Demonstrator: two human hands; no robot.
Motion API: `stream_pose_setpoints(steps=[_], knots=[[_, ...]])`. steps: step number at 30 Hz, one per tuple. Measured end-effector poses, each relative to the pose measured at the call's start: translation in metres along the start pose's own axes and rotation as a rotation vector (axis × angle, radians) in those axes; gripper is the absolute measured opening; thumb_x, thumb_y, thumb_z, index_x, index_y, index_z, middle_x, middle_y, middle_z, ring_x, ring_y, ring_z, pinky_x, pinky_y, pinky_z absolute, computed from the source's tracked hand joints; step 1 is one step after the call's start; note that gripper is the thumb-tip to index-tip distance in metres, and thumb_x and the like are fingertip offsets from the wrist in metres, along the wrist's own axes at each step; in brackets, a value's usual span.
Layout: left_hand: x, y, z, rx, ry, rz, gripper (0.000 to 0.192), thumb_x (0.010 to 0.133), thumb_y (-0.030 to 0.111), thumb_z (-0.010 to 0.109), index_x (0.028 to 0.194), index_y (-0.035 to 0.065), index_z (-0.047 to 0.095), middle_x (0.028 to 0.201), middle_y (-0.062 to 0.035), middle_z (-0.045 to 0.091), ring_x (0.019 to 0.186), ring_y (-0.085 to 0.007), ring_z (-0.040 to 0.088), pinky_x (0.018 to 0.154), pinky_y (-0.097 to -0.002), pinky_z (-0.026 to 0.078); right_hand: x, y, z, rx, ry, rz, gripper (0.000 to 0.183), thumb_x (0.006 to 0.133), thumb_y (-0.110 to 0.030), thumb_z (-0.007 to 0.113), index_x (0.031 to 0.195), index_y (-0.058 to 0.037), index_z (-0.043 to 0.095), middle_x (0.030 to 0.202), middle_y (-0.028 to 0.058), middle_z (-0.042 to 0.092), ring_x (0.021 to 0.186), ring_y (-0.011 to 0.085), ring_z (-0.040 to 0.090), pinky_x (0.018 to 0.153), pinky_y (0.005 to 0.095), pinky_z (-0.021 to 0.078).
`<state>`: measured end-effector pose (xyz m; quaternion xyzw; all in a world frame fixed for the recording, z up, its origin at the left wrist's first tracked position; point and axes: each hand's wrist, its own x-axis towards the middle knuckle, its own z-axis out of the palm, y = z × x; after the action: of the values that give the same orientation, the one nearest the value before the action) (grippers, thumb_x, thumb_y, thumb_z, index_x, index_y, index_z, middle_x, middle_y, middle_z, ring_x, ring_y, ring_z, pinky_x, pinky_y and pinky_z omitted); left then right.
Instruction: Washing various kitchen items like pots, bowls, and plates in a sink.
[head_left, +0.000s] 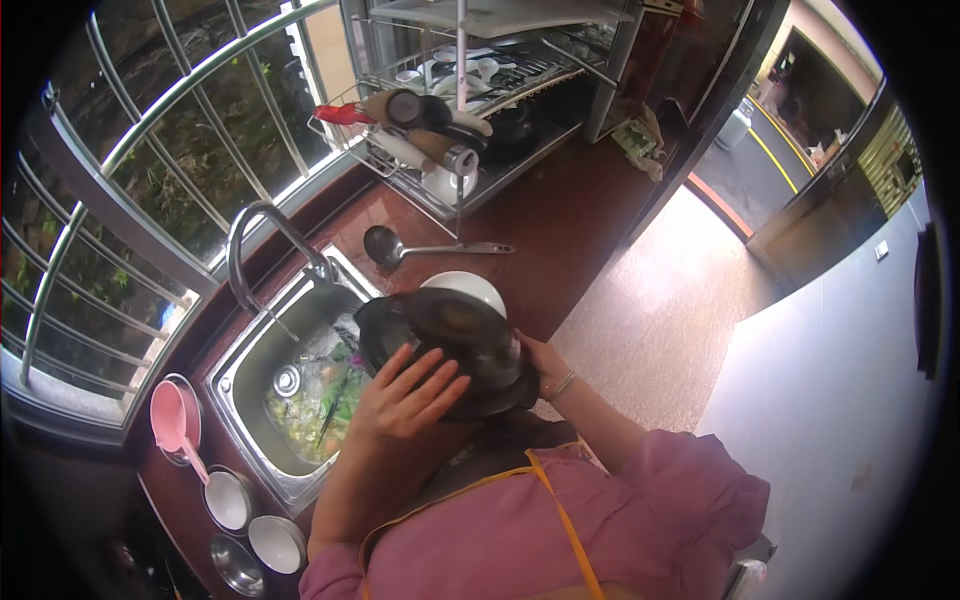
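A dark, round piece of cookware (480, 352), a pot or pan, is tilted at the right edge of the sink. My right hand (544, 365) grips its right side, with the thumb at the rim. My left hand (411, 391) is spread flat over the near left side; whether the fingers touch it I cannot tell. Behind the cookware a white bowl (480, 289) shows in part on the counter. The steel sink (289, 487) holds water, green leaves and food scraps around the drain strainer (286, 380). Water comes from the curved faucet (238, 255).
A steel ladle (442, 250) lies on the red-brown counter (555, 195). Beyond it stands a wire dish rack (517, 97) with spoons and utensils. Left of the sink are a pink dipper (169, 412), white bowls (227, 499) and a steel bowl (237, 564). Window bars (135, 157) edge the left.
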<state>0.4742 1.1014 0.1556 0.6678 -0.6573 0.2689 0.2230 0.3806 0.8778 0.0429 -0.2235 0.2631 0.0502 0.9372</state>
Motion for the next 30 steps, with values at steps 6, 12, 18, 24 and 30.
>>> stream_pose_setpoints(steps=[6,12,18,24,30], knots=[[0.067,0.0,0.065,-0.007,-0.054,-0.173,0.035,0.072,0.004,0.051,0.105,0.0107,0.059,0.11,-0.006,0.054,0.106,-0.0216,0.049,0.096,-0.0441,0.03,0.003,-0.076,-0.04,0.065,0.029,-0.347,0.034,0.089,-0.027,0.041,0.108,-0.0001,0.049,0.105,0.0115,0.054,0.094,0.0223,0.054,0.084,0.0342,0.0451],[0.137,0.005,0.189,-0.276,0.328,-0.9,0.054,0.078,-0.001,0.045,0.129,0.0052,0.03,0.128,-0.0088,0.035,0.11,-0.0289,0.043,0.095,-0.0365,0.033,0.019,-0.199,-0.108,-0.01,0.108,-0.613,0.034,0.089,-0.027,0.044,0.107,0.0011,0.05,0.102,0.0124,0.057,0.092,0.0238,0.056,0.081,0.0361,0.0465],[0.214,-0.03,0.26,-1.951,0.62,-1.403,0.049,0.089,0.039,0.036,0.127,0.0083,0.033,0.125,-0.0063,0.041,0.112,-0.0257,0.042,0.094,-0.0396,0.035,0.041,-0.292,-0.092,-0.046,0.123,-0.67,0.029,0.088,-0.025,0.048,0.103,-0.0014,0.054,0.093,0.0066,0.06,0.081,0.0167,0.058,0.072,0.0283,0.0485],[0.274,-0.079,0.294,-1.855,0.957,-1.595,0.057,0.087,0.052,0.033,0.127,0.0113,0.034,0.127,-0.0068,0.04,0.114,-0.0274,0.041,0.095,-0.0436,0.035,0.115,-0.363,-0.106,-0.305,0.24,-0.695,0.036,0.087,-0.028,0.05,0.107,0.0022,0.051,0.1,0.0059,0.058,0.088,0.0153,0.056,0.073,0.0271,0.0469],[0.283,-0.135,0.309,-1.819,0.914,-1.449,0.059,0.086,0.056,0.027,0.127,0.0155,0.035,0.128,-0.0063,0.04,0.115,-0.0273,0.041,0.097,-0.0443,0.033,0.179,-0.465,-0.064,-1.3,0.265,-0.697,0.042,0.08,-0.03,0.055,0.116,-0.0091,0.048,0.115,0.0131,0.051,0.109,0.0292,0.045,0.086,0.0352,0.0408]])
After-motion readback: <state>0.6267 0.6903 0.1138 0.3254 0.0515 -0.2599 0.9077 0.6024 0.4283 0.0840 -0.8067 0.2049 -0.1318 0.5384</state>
